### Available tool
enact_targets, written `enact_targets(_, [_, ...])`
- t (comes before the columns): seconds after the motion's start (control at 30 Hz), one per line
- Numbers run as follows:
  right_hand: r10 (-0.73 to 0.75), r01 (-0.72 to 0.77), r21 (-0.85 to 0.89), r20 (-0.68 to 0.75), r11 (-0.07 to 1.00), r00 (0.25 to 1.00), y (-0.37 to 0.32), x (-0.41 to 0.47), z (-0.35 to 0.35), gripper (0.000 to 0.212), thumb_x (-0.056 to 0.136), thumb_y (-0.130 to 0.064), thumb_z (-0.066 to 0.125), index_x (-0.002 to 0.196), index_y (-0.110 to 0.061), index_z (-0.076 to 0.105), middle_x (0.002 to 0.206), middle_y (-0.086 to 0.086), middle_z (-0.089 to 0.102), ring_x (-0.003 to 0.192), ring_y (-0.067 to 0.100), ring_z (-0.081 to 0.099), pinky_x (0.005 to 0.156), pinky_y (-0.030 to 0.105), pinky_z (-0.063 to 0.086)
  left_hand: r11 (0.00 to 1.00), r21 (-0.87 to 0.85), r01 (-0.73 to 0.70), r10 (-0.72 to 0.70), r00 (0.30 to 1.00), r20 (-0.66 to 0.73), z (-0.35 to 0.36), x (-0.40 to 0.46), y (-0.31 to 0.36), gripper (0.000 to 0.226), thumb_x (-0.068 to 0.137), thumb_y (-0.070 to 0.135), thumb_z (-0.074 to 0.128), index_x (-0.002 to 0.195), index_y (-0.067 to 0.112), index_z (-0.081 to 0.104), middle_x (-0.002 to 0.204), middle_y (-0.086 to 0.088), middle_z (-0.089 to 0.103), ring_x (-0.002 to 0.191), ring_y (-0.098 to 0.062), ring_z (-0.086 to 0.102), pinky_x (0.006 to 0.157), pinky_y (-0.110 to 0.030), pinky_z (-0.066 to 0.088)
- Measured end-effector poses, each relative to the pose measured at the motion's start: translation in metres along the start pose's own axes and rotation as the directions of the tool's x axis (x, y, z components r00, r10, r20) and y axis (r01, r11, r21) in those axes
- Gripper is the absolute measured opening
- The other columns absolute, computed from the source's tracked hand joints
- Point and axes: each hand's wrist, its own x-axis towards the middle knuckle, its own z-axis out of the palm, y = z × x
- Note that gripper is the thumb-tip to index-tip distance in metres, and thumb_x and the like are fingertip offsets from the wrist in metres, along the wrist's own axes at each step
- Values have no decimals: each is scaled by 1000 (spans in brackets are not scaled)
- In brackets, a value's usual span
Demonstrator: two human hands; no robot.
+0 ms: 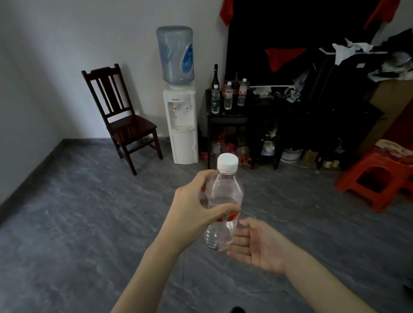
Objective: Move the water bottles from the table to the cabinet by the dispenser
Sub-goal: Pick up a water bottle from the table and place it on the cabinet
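A clear water bottle (223, 196) with a white cap and a red label is held upright in front of me, over the floor. My left hand (194, 205) is wrapped around its middle. Just right of the bottle's base, my right hand (257, 246) is open with the palm up, fingers close to the bottle. Ahead stands the white water dispenser (181, 124) with a blue jug. Right of it is a dark cabinet (225, 117). Three water bottles (228, 97) stand on the cabinet's top beside dark glass bottles.
A dark wooden chair (123, 118) stands left of the dispenser against the wall. Red plastic stools (381, 177) sit on the floor at the right. Clothes and a cardboard box (391, 106) pile up at the right. Grey tiled floor (84, 224) lies between me and the cabinet.
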Motion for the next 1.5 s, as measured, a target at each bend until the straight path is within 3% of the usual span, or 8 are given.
enact_targets(0.2, [-6, 5, 25, 16, 1000, 1000, -75, 56, -23, 33, 96, -25, 50, 102, 3, 68, 101, 23, 74, 79, 28, 74, 75, 37, 60, 997, 60, -49, 45, 997, 58, 21, 100, -20, 74, 66, 37, 90, 132, 30, 58, 116, 16, 68, 108, -1, 65, 93, -33, 60])
enact_targets(0.37, [-11, 11, 26, 14, 1000, 1000, -150, 95, -45, 38, 94, -24, 53, 117, 5, 64, 107, 25, 72, 83, 31, 73, 70, 36, 61, 997, 74, -37, 34, 998, 49, 37, 187, -26, 68, 68, 36, 91, 129, 36, 58, 114, 18, 69, 109, 2, 64, 94, -26, 57])
enact_targets(0.57, [-26, 26, -35, -6, 999, 1000, -220, 134, -65, 23, 92, -21, 58, 92, -1, 69, 100, 23, 71, 86, 31, 70, 72, 37, 61, 998, 59, 17, -17, 1000, 1, 51, 261, -43, 69, 63, 51, 87, 126, 33, 63, 112, 14, 71, 107, -6, 68, 91, -36, 60])
enact_targets(0.73, [44, -44, -31, -21, 999, 999, -247, 171, -77, 17, 90, -22, 59, 86, -5, 61, 87, 19, 67, 76, 29, 69, 68, 37, 61, 995, 85, 60, -62, 998, 19, 62, 308, -60, 60, 66, 39, 90, 121, 33, 66, 106, 17, 73, 102, 0, 68, 89, -25, 59])
enact_targets(1.0, [8, -8, 13, 4, 1000, 1000, -327, 236, -83, 27, 92, -21, 58, 97, 3, 67, 86, 20, 72, 77, 29, 71, 74, 38, 60, 997, 67, 48, -48, 999, 0, 54, 410, -93, 55, 72, 28, 90, 122, 26, 67, 105, 13, 75, 99, 1, 70, 85, -21, 58])
enact_targets(1.2, [5, -5, -16, -14, 1000, 1000, -406, 303, -63, 53, 84, -24, 62, 126, 9, 62, 128, 29, 62, 99, 34, 67, 76, 37, 61, 999, 42, 32, -33, 999, 12, 27, 507, -120, 55, 72, 33, 89, 123, 29, 67, 102, 13, 76, 96, -1, 71, 86, -35, 62])
enact_targets(1.4, [-46, 45, -43, -40, 998, 998, -488, 361, -46, 50, 93, -27, 57, 129, 8, 60, 122, 27, 67, 108, 35, 66, 86, 38, 58, 1000, 19, -4, 3, 998, 57, 5, 606, -140, 58, 67, 51, 82, 120, 33, 66, 105, 16, 74, 100, 0, 69, 91, -35, 59])
enact_targets(1.5, [-44, 43, -11, -54, 999, 998, -515, 383, -42, 50, 94, -27, 57, 130, 7, 59, 124, 27, 66, 106, 34, 66, 76, 36, 61, 998, 63, -9, 4, 997, 80, -2, 646, -152, 60, 69, 53, 83, 122, 32, 65, 105, 18, 74, 100, 2, 68, 91, -28, 56])
